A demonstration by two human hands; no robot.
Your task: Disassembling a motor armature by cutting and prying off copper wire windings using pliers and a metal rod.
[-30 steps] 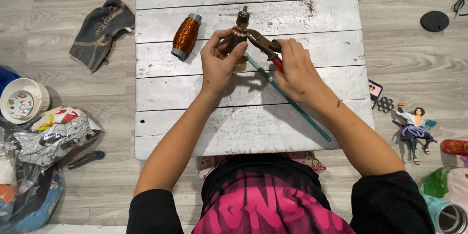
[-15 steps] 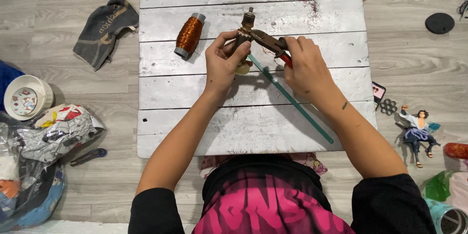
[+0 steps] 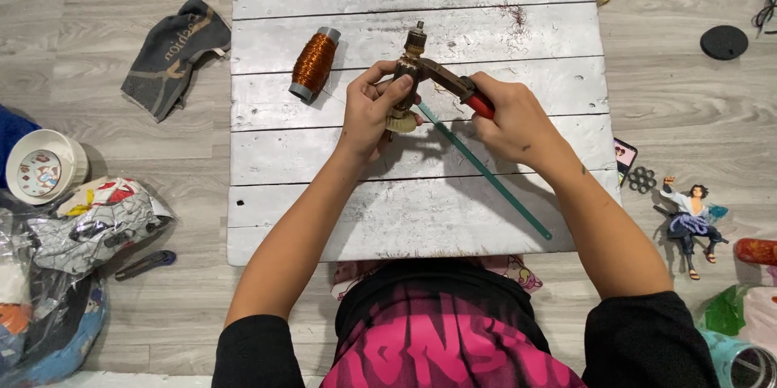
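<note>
My left hand grips a small brown motor armature upright over a white plank board. My right hand is closed on red-handled pliers, whose jaws touch the armature's upper part. A spool of copper wire lies on the board to the left of my hands. A thin green blade lies diagonally across the board under my right hand.
A grey cloth lies on the floor left of the board. A white bowl, plastic bags and a small knife sit at the left. A figurine, a black disc and a phone edge are at the right.
Both hands stay together on the armature and pliers; they have shifted only slightly on the board.
</note>
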